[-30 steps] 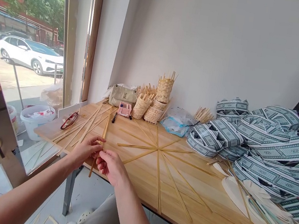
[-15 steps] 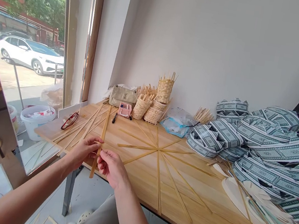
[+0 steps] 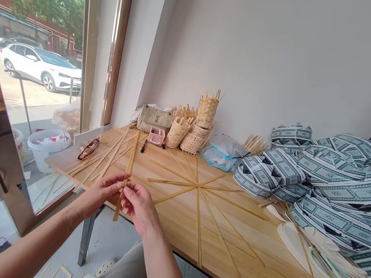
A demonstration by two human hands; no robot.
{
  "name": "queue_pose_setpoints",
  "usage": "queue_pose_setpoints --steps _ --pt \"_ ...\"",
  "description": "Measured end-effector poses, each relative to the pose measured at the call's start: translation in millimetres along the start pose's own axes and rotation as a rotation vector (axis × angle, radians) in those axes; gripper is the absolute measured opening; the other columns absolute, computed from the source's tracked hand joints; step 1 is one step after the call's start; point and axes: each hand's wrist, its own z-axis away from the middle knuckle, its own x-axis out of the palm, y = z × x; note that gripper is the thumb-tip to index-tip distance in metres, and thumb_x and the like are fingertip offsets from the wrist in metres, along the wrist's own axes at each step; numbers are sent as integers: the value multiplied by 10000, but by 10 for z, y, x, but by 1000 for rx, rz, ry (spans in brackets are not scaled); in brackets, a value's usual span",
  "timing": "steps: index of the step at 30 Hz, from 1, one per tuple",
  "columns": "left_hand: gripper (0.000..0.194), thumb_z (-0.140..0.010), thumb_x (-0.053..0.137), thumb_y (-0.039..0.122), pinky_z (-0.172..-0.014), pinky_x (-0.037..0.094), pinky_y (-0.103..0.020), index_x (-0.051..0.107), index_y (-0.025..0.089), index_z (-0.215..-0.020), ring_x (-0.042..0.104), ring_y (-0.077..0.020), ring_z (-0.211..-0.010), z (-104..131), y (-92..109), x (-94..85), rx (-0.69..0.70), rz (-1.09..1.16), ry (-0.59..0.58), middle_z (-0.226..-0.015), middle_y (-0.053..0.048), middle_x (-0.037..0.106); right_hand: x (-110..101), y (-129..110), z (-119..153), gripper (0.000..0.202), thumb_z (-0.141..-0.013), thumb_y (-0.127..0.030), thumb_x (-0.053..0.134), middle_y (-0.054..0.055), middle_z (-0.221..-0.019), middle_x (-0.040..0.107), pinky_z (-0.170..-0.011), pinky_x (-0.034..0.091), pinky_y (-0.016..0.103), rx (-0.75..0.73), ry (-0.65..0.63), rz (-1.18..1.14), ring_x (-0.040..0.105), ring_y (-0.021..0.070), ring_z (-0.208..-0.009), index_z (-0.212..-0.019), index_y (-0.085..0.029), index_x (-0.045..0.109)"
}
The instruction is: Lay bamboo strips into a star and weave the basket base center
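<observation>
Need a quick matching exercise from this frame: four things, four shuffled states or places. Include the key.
Things:
1. left hand
2. glasses
3. pen
4. bucket

States or places:
A. white, left of the table
B. fingers on a long flat strip, next to the right hand
C. black, near the pink box
D. red, on the table's left part

Pairs: 1-B, 2-D, 3-C, 4-A

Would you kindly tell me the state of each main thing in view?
Held strip: straight
Left hand: pinching held strip
Right hand: pinching held strip
Crossed strips: spread like spokes
Woven baskets: ends jutting up
Handbag: flap closed
Bucket: open
Patterned bands: piled
Glasses: lying down
</observation>
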Motion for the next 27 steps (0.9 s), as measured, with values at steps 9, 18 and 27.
queue_pose_setpoints --steps 9,18,27 --pt "469 -773 501 468 -782 421 -300 534 185 -1145 572 -174 -785 32 -36 -4 94 -143 47 -868 -41 631 112 16 11 234 -661 -332 561 -29 -632 545 -371 323 160 -137 106 173 453 56 -462 -821 -166 522" --pt "406 -787 468 454 -795 432 -284 599 179 -1056 552 -186 -879 34 36 22 218 -356 80 -1009 -63 583 124 36 6 187 -691 -286 523 -33 -594 536 -392 340 149 -169 138 174 459 52 -463 -813 -144 528" --pt "366 -823 417 400 -830 437 -284 580 187 -1072 524 -193 -997 -18 -11 -7 346 -500 55 -1068 -64 566 125 30 48 234 -683 -332 583 -31 -641 540 -405 357 144 -197 136 142 484 54 -492 -825 -153 535"
